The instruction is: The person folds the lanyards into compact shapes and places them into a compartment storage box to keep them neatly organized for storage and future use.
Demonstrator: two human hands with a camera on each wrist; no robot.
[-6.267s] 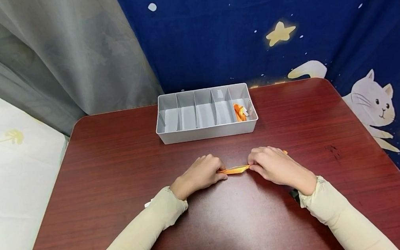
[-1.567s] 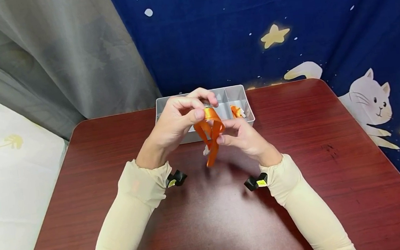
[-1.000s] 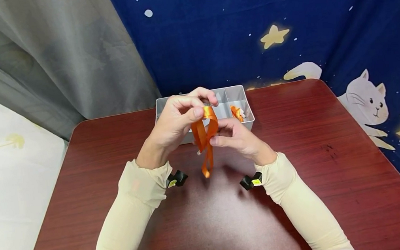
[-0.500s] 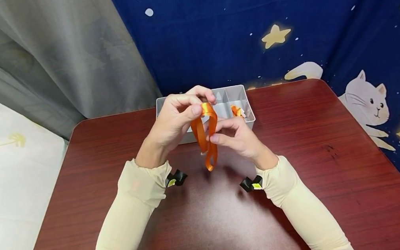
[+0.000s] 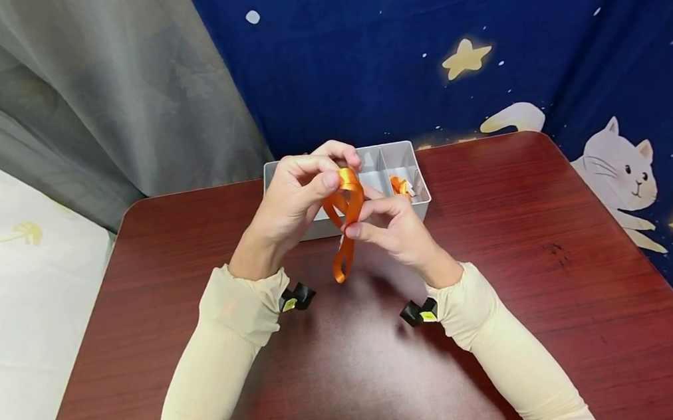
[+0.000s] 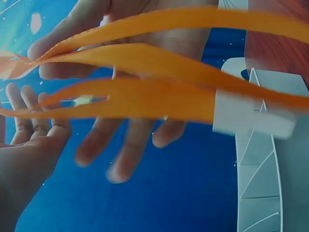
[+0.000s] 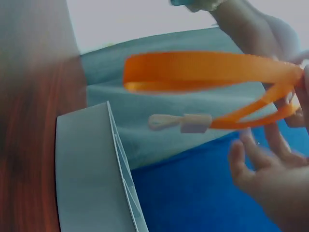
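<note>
An orange lanyard of satin ribbon (image 5: pixel 353 207) hangs between my hands in front of the box. My left hand (image 5: pixel 296 197) pinches the top of its loop between thumb and forefinger. Lower down, my right hand (image 5: pixel 403 232) pinches the strands together with thumb and fingertips; a smaller loop hangs below. The right wrist view shows a white plastic clip (image 7: pixel 195 123) with a thin end loop on the lanyard. In the left wrist view the ribbon strands (image 6: pixel 159 96) run past my right hand (image 6: pixel 140 150), whose other fingers are spread. The exact crossing of the strands is hidden by my fingers.
A grey divided box (image 5: pixel 314 230) stands at the back of the reddish-brown table (image 5: pixel 208 248). Its rightmost compartment holds another bundle of orange ribbon (image 5: pixel 398 184) with a white part. Small black wrist cameras (image 5: pixel 302 296) stick out below both wrists. Curtains hang behind the table.
Several seconds ago both hands held the ribbon stretched low over the table. Since then it was raised into a loop. Lately the right hand has shifted slightly left, and the hanging end swung left.
</note>
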